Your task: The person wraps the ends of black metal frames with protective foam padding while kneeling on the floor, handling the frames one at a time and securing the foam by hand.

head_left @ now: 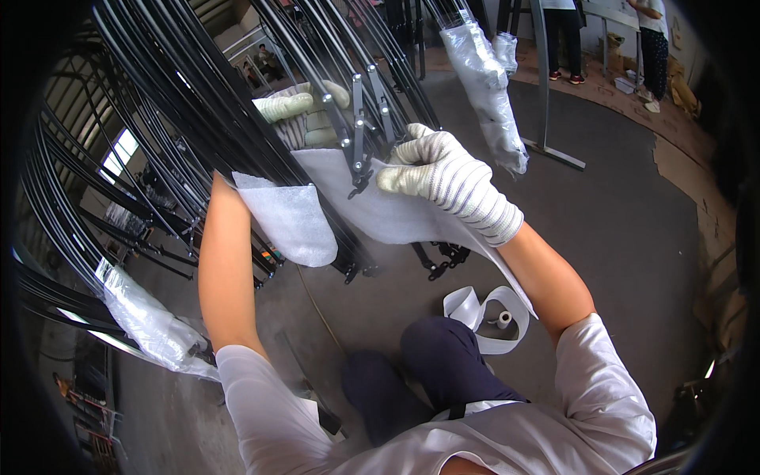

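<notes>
Left hand (305, 111): gloved in striped knit, raised far behind the black metal rods (237, 119), fingers curled over the bundle from the back; palm largely hidden by the rods, so closure around them cannot be told for sure.

Right hand (443, 178): same knit glove, fingers bent and pressed down on the white foam sheet (396, 210), pinching it against the rods just right of a hinged black bracket (360, 170).

White foam sheet: thin, soft-edged strip, draped over the rod bundle at centre; one rounded flap hanging to the left near the left forearm, the longer tail running down to the right along the right forearm.

Black metal rods: long bundle slanting from far left to near centre, with small jointed fittings (443, 257) dangling below the foam.

Roll of white foam strip (491, 317): on the grey floor, just right of the knees, partly unwound in loops.

Clear plastic bag (487, 87): wrapped over rod ends, hanging far right of the hands. Second plastic-wrapped bundle (146, 321): near left, beside the left elbow.

Grey stand (546, 119): upright, far right. Standing people (566, 32): far right, well apart.
</notes>
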Available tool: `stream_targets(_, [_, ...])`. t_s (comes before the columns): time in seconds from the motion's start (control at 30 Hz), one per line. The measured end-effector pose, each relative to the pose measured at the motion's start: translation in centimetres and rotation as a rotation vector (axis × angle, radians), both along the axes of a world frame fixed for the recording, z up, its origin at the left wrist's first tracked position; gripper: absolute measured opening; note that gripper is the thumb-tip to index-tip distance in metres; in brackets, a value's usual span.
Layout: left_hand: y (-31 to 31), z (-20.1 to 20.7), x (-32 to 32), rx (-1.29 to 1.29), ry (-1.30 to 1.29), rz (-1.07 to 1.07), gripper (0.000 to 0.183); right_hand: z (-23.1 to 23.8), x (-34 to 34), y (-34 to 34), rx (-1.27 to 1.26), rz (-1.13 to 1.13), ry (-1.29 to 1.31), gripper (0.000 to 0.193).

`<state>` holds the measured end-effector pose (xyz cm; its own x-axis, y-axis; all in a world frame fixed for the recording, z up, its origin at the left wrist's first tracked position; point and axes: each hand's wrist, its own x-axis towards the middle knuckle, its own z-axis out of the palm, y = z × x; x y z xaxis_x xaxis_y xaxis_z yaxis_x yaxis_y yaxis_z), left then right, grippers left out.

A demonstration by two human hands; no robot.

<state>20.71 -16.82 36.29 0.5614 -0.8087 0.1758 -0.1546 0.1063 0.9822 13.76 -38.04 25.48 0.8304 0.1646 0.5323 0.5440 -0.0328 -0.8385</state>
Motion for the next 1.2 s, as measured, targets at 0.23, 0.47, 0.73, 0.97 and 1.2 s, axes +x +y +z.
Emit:
stream_targets(0.23, [-1.1,-0.5,0.8,-0.037,0.025,-0.041,0.036,-0.3,-0.1,0.8,-0.042,0.027,-0.075,0.024])
stream_targets(0.47, [-3.2,-0.7,0.4,-0.037,-0.245,0.069,0.046,-0.6,-0.3,1.8,-0.108,0.046,-0.079,0.023])
stream_targets(0.73, [-3.8,-0.7,1.0,0.037,-0.13,0.005,0.03,-3.4,-0.9,2.5,0.255,-0.036,0.25,0.027])
stream_targets(0.97, [-3.9,-0.6,0.6,0.138,-0.182,0.151,0.04,-3.9,0.4,0.3,0.16,0.144,0.253,0.039])
stream_targets(1.2, [-3.6,-0.7,-0.1,0.179,-0.19,0.167,0.044,-3.0,1.5,-1.0,0.108,0.161,0.297,0.052])
